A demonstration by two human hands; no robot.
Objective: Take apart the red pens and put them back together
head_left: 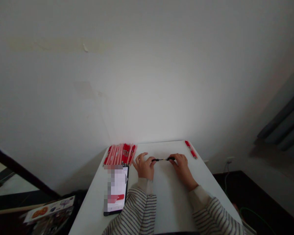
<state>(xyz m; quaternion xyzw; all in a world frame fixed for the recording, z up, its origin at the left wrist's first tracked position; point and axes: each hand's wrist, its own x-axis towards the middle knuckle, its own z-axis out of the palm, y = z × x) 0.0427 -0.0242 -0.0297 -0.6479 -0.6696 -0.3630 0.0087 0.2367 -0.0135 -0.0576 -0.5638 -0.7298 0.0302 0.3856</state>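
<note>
Over the middle of the white table [171, 192], both hands grip opposite ends of a black pen [163, 159] held level. A thin, light section shows between its two dark ends; whether the ends are separate parts is too small to tell. My left hand [145, 166] pinches the left end with thumb and forefinger, its other fingers spread. My right hand [181, 167] is closed around the right end. Left of my left hand lies a row of several red and pink pens [120, 154]. Another red and pink pen [191, 150] rests near the table's right edge.
A phone [116, 192] with a lit screen lies on the table's left side, beside my left sleeve. The table's far edge meets a grey wall [149, 81]. A wall socket [230, 159] with a cable is at the right, and a dark curtain [284, 120] hangs above.
</note>
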